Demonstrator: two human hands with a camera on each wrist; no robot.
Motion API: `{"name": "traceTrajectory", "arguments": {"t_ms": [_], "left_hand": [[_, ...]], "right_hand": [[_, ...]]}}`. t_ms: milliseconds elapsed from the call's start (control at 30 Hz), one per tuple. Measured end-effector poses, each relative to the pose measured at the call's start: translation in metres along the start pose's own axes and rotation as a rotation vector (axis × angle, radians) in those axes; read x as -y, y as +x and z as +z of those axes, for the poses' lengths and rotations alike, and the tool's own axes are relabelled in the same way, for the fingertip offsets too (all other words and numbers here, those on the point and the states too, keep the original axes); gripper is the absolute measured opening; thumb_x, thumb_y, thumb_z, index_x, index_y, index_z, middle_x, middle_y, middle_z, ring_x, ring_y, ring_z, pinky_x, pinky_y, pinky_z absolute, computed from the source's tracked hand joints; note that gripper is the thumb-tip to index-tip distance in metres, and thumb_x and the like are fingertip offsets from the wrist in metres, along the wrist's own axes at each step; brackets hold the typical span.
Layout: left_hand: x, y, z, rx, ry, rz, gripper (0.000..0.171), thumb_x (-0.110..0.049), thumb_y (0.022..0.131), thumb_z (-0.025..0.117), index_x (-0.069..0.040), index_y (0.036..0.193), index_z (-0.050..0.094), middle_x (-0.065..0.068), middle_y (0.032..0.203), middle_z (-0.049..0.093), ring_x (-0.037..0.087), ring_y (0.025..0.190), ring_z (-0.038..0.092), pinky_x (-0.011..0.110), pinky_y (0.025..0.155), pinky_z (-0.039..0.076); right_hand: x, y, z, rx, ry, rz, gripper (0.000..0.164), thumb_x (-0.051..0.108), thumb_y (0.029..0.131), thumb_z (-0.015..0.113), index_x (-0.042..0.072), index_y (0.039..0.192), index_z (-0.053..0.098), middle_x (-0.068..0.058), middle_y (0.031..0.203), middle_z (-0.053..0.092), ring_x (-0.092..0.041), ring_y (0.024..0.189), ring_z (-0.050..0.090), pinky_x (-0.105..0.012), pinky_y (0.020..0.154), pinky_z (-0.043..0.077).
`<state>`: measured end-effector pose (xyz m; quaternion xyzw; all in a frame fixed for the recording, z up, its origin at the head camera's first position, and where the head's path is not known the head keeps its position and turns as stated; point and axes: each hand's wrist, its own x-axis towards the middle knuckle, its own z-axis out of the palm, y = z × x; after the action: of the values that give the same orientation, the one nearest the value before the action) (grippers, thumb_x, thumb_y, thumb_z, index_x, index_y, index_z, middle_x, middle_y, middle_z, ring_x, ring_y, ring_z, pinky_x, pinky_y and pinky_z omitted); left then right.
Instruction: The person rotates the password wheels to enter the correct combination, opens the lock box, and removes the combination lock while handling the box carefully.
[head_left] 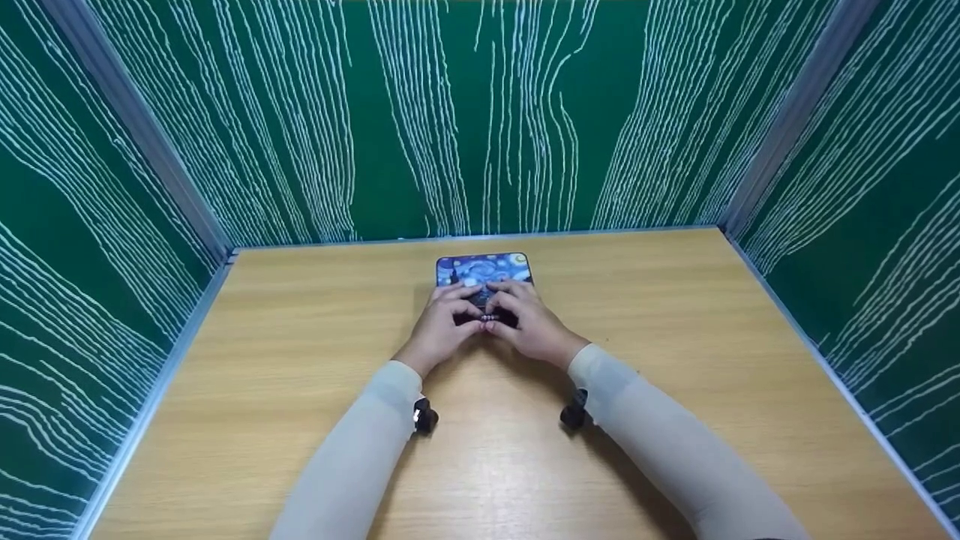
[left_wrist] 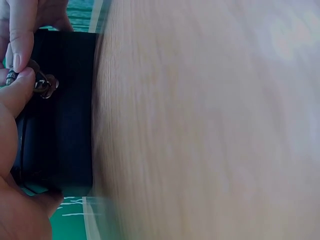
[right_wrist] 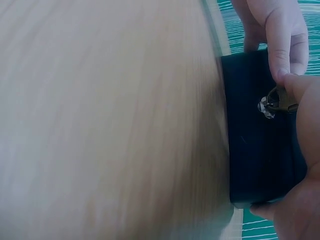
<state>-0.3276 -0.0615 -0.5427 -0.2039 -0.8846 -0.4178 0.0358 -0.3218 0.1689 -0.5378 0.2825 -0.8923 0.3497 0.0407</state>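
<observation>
Here, closed box (head_left: 480, 268), both hands (head_left: 441, 322) (head_left: 534, 322) on lock (right_wrist: 286, 101).

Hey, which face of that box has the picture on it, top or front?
The top of the box: it carries a blue, swirling picture, whereas the front face is dark and bears the metal clasp.

Wood-grain desk (head_left: 300, 322) is filling the lower view, grain running crosswise, glare pooling toward the near edge. Green back panel (head_left: 472, 120) is standing behind it, white wavy lines running down. Left panel (head_left: 75, 247) and right panel (head_left: 885, 255) are flanking, same pattern. Grey posts (head_left: 135, 112) are marking both back corners. Pale edging (head_left: 150, 405) is lining the desk sides, probably metal; wrist views are blurring it.
</observation>
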Motion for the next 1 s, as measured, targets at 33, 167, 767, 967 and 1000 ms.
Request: {"name": "traceTrajectory", "arguments": {"t_ms": [33, 167, 767, 967, 1000], "left_hand": [[0.0003, 0.0002, 0.0001, -0.001, -0.001, 0.001, 0.011, -0.021, 0.101, 0.088, -0.015, 0.110, 0.089, -0.005, 0.170, 0.062, 0.031, 0.169, 0.040, 0.053, 0.143, 0.029], [0.0002, -0.0005, 0.0001, -0.001, 0.003, -0.006, 0.011, -0.022, 0.101, 0.088, -0.016, 0.111, 0.089, -0.006, 0.170, 0.061, 0.029, 0.169, 0.040, 0.052, 0.143, 0.028], [0.0018, 0.0006, 0.0019, -0.007, 0.014, 0.019, 0.012, -0.022, 0.102, 0.087, -0.016, 0.112, 0.090, -0.006, 0.168, 0.064, 0.029, 0.167, 0.043, 0.050, 0.141, 0.033], [0.0010, 0.0005, 0.0019, 0.000, 0.007, 0.000, 0.012, -0.024, 0.102, 0.087, -0.017, 0.112, 0.090, -0.007, 0.169, 0.063, 0.028, 0.167, 0.042, 0.050, 0.142, 0.032], [0.0008, 0.0004, 0.0018, 0.000, 0.006, -0.001, 0.013, -0.024, 0.102, 0.087, -0.016, 0.112, 0.090, -0.007, 0.169, 0.063, 0.028, 0.167, 0.042, 0.050, 0.142, 0.032]], "right_hand": [[-0.0003, 0.0001, 0.0002, 0.001, -0.004, 0.001, 0.019, 0.028, 0.109, 0.078, 0.017, 0.123, 0.071, -0.011, 0.179, 0.048, -0.046, 0.171, 0.031, -0.073, 0.139, 0.024], [-0.0012, 0.0005, 0.0009, 0.005, -0.017, 0.010, 0.018, 0.029, 0.110, 0.077, 0.018, 0.123, 0.071, -0.009, 0.179, 0.048, -0.044, 0.171, 0.031, -0.072, 0.139, 0.025], [-0.0031, 0.0000, 0.0012, -0.005, -0.024, -0.014, 0.017, 0.031, 0.112, 0.073, 0.017, 0.122, 0.072, -0.009, 0.178, 0.049, -0.045, 0.170, 0.032, -0.072, 0.139, 0.026], [-0.0032, -0.0004, 0.0012, 0.003, -0.018, -0.001, 0.018, 0.032, 0.111, 0.074, 0.017, 0.122, 0.072, -0.009, 0.179, 0.049, -0.044, 0.170, 0.032, -0.072, 0.139, 0.025], [-0.0030, -0.0005, 0.0011, 0.005, -0.015, 0.003, 0.019, 0.032, 0.111, 0.074, 0.017, 0.123, 0.072, -0.009, 0.179, 0.048, -0.044, 0.170, 0.032, -0.072, 0.139, 0.025]]}}
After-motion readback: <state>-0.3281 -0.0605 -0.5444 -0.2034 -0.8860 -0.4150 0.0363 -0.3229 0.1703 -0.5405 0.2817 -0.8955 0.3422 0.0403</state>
